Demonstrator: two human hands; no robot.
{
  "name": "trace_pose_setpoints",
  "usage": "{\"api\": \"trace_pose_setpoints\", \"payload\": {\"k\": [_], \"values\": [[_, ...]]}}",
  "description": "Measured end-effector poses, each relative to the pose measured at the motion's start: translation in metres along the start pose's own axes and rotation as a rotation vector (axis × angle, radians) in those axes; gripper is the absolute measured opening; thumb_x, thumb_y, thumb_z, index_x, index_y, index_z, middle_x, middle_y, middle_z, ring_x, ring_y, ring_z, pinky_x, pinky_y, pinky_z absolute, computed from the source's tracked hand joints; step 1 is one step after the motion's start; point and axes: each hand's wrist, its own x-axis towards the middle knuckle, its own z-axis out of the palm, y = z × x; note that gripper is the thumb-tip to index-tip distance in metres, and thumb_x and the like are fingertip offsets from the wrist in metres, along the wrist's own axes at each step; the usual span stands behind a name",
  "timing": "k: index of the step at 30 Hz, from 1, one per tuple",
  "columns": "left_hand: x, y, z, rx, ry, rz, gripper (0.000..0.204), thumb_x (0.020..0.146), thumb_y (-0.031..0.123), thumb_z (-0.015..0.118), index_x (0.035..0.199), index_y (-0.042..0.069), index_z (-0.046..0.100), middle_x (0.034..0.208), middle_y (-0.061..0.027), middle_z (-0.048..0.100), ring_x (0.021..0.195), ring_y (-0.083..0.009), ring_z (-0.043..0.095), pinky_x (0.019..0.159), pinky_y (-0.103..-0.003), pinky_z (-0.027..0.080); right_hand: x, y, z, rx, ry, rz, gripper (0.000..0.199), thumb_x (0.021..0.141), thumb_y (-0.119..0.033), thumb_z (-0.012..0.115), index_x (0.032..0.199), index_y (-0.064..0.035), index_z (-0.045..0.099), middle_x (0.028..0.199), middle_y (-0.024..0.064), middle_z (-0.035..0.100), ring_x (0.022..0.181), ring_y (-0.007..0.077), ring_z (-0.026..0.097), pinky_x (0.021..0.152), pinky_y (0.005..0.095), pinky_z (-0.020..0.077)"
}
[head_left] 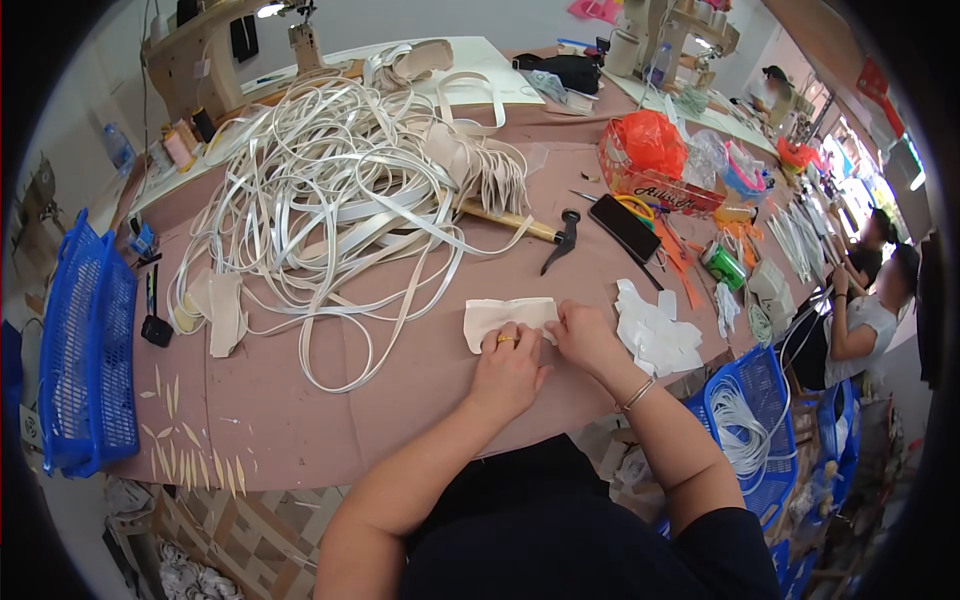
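A cream piece of leather-like sheet material [490, 318] lies on the brown-covered table in front of me. My left hand [508, 372], with a ring on one finger, holds its lower edge under bent fingers pressed close together. At the right end of the piece, my right hand [588, 338] pinches the edge; the fingertips are partly hidden. Just beyond my right hand is a loose stack of white cut pieces [655, 330]. A hammer [565, 238] with a wooden handle lies past the cream piece.
A large tangle of white straps [340, 190] covers the left rear. Thin slivers [190, 465] lie at the front left. Blue baskets stand left [90, 350] and right [750, 430]. A phone [625, 228], a green can [722, 265] and a red box [660, 190] are at right. Other people sit beyond.
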Motion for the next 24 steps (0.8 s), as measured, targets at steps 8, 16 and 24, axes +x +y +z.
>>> {"api": "trace_pose_setpoints", "payload": {"k": [8, 16, 24], "values": [[-0.001, -0.001, 0.006, -0.004, 0.076, 0.038, 0.047, 0.077, 0.033, 0.059, 0.112, 0.003, 0.052, 0.114, -0.0092, 0.047, 0.107, -0.0312, 0.041, 0.091, -0.044, 0.028, 0.007, 0.021, 0.007, 0.026, -0.03, 0.038, 0.022, 0.076, -0.018, 0.062, 0.076, 0.0017, 0.053, 0.063, 0.0172, 0.058, 0.06, 0.0293, 0.06, 0.055, 0.036, 0.0461], [0.007, 0.002, -0.001, 0.074, -0.014, 0.049, 0.044, 0.077, 0.033, 0.059, 0.112, 0.007, 0.052, 0.113, -0.0086, 0.048, 0.106, -0.0321, 0.042, 0.088, -0.045, 0.029, 0.011, 0.026, -0.007, 0.273, -0.268, 0.243, 0.026, 0.066, -0.016, 0.068, 0.081, -0.0005, 0.054, 0.066, 0.0126, 0.059, 0.063, 0.0258, 0.06, 0.058, 0.032, 0.0472], [0.01, 0.004, -0.006, 0.127, -0.006, 0.121, 0.042, 0.077, 0.029, 0.058, 0.111, 0.004, 0.05, 0.108, -0.0098, 0.049, 0.105, -0.0266, 0.043, 0.088, -0.043, 0.029, 0.023, 0.004, -0.024, -0.035, -0.392, 0.189, 0.03, 0.062, -0.016, 0.067, 0.084, 0.0002, 0.054, 0.08, 0.017, 0.059, 0.073, 0.0269, 0.059, 0.064, 0.0359, 0.0474]]}}
